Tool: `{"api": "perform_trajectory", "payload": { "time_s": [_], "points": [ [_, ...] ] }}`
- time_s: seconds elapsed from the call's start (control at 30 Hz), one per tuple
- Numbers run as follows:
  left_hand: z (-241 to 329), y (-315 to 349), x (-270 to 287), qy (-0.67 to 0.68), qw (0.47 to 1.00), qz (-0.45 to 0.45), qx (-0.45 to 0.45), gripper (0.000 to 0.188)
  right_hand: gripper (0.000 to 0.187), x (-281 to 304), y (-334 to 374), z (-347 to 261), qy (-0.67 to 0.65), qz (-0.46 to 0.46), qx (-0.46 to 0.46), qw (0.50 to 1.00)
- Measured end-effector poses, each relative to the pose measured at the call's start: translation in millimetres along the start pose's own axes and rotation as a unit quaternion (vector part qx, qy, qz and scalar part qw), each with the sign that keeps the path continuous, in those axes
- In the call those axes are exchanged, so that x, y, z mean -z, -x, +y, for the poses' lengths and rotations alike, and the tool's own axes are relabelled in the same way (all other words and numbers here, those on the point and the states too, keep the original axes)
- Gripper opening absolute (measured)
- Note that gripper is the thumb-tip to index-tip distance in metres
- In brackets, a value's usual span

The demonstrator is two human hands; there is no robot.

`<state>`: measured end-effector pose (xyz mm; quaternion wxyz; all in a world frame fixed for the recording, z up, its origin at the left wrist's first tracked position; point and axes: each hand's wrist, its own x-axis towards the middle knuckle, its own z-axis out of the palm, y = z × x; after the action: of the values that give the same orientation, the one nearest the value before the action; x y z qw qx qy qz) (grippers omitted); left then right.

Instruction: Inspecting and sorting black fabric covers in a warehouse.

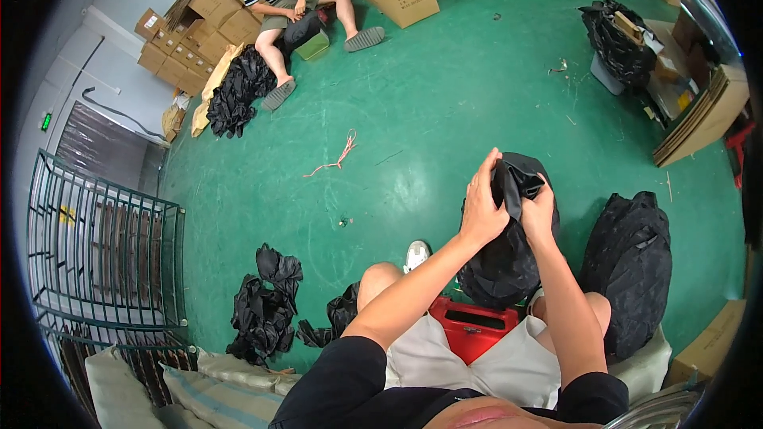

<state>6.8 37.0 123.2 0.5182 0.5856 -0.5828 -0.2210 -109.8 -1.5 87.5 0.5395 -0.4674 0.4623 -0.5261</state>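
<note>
A rounded black fabric bundle (501,270) stands upright between my knees, with folds gathered at its top. My left hand (482,210) grips the left side of those folds, its fingers pointing up along the cloth. On the right side, my right hand (539,213) is closed on the same cloth, its fingertips partly hidden in the folds. Close to my right knee stands a second large black bundle (628,270) with a patterned surface. Below the first bundle, a red plastic piece (469,326) with a dark slot shows between my legs.
Crumpled black cloth (266,302) lies at left. Pink string (343,155) is on the green floor. Far left, a seated person (274,0) handles something black beside a black heap (238,91) and cardboard boxes (214,4). A metal rack (103,246) stands left; flattened cardboard (699,115) leans right.
</note>
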Motion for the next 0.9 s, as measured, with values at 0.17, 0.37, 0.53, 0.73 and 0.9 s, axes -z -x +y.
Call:
{"api": "perform_trajectory", "payload": {
  "time_s": [0.17, 0.37, 0.53, 0.73, 0.9],
  "points": [
    [-4.5, -5.2, 11.4, 0.065, 0.997, -0.029, -0.011, 0.056, 0.034, -3.8, -1.0, -8.3, 0.070, 0.032, 0.011, 0.997],
    [-16.7, -5.6, 13.6, 0.297, 0.950, -0.040, 0.089, 0.043, 0.033, 1.3, -1.3, -10.2, 0.084, 0.081, 0.033, 0.993],
    [-22.6, -3.0, 17.7, 0.386, 0.893, -0.140, 0.183, 0.023, 0.036, 8.2, 0.2, -11.4, 0.137, 0.098, 0.078, 0.983],
    [-22.6, -4.2, 2.3, 0.343, 0.905, -0.173, 0.179, 0.023, 0.049, 4.9, -0.7, -18.7, 0.192, 0.086, 0.168, 0.963],
    [-14.6, -16.6, 28.4, 0.381, 0.877, -0.203, 0.212, 0.017, 0.054, -6.9, -2.7, -27.6, 0.197, 0.040, 0.147, 0.969]
  ]
}}
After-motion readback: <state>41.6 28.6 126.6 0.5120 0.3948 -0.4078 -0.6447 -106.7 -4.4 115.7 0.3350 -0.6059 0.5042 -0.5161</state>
